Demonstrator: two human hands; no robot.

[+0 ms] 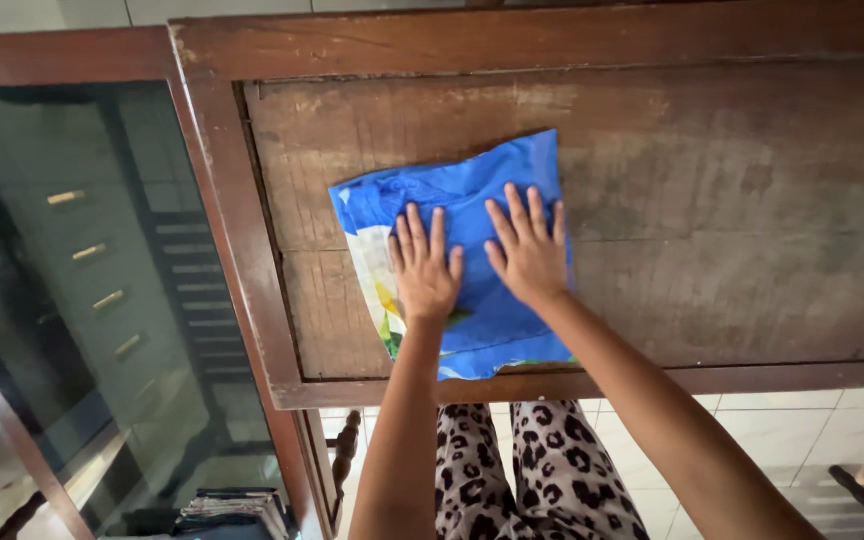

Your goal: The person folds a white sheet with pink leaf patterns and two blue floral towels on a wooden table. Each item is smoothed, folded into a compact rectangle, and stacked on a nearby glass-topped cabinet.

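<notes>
A blue cloth with a white and yellow printed edge lies spread on a worn brown wooden panel. My left hand rests flat on the cloth, fingers apart. My right hand lies flat beside it on the same cloth, fingers spread. Both palms press down; neither hand grips anything.
The panel sits in a darker wooden frame. To the left is a dark glass pane with reflections of drawer handles. Below are my leopard-print trousers, a white tiled floor and a stack of folded fabric.
</notes>
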